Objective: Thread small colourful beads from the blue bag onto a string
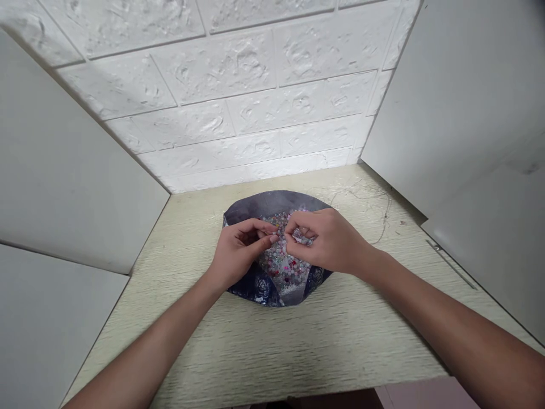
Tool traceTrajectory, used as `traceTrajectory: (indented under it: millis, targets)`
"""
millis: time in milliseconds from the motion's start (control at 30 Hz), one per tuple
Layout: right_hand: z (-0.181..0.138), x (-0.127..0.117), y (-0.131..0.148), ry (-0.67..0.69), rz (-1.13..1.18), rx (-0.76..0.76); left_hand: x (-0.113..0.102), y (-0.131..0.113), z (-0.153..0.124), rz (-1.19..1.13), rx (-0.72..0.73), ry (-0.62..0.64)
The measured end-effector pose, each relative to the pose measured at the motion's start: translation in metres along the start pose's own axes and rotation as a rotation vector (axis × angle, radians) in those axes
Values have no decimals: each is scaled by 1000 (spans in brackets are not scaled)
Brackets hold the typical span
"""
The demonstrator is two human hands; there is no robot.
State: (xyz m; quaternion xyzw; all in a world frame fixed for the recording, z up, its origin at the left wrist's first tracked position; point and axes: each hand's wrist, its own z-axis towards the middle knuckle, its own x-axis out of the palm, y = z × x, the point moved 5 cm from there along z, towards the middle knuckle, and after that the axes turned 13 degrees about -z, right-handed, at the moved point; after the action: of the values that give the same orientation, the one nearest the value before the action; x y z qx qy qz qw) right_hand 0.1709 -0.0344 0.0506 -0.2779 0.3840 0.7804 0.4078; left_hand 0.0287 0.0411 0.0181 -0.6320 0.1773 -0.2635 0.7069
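Left hand (240,253): palm turned inward, fingers curled, thumb and forefinger (272,228) meeting above the beads; any item between them too small to tell. Right hand (324,241): fingers bent, pinching a clump of clear beads (302,237) against the thumb, just beside the left. Loose beads (279,264): mixed colours, heaped on a dark patterned mat (266,203). Mat: on a pale woodgrain table (255,352), fine thread (374,196) nearby, before a white brick-textured wall (213,85).
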Motion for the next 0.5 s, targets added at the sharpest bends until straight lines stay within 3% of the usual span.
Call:
traceTrajectory:
  millis: [500]
  targets:
    - [1,2,-1,43,-32,36,1,0,0,22,9,14]
